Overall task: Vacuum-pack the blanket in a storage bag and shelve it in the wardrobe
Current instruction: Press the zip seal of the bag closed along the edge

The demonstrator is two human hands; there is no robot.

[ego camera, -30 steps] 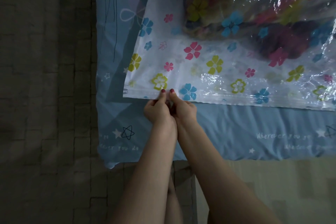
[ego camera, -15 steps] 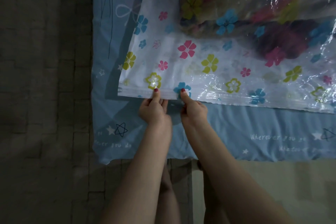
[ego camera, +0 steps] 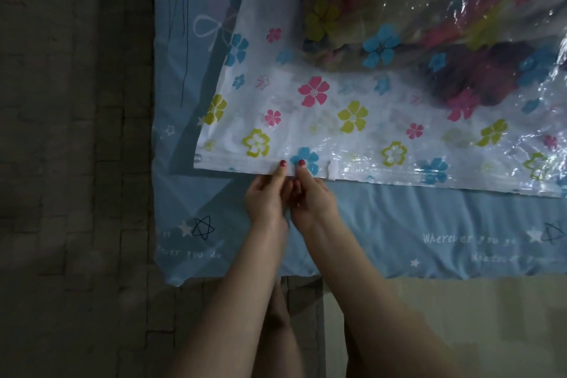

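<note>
Head view looks down on a bed covered by a light blue sheet printed with stars and script. On it lies the clear storage bag, dotted with pink, blue and yellow flowers. The blanket is inside it, a dark, many-coloured bulk well beyond both hands and off toward the right. The left hand and right hand sit side by side, nearly touching, at the bag's near edge. Each grip is clamped on the zip strip, thumb on top with a red nail and the other fingers curled beneath the edge, as far as the dim light lets me judge. Just to the right of the right hand's grip a small pale slider clip sits on the strip. To the left of the left hand's grip the strip runs to the bag's corner. Dark brick-patterned floor lies further left, past the bed's edge.
</note>
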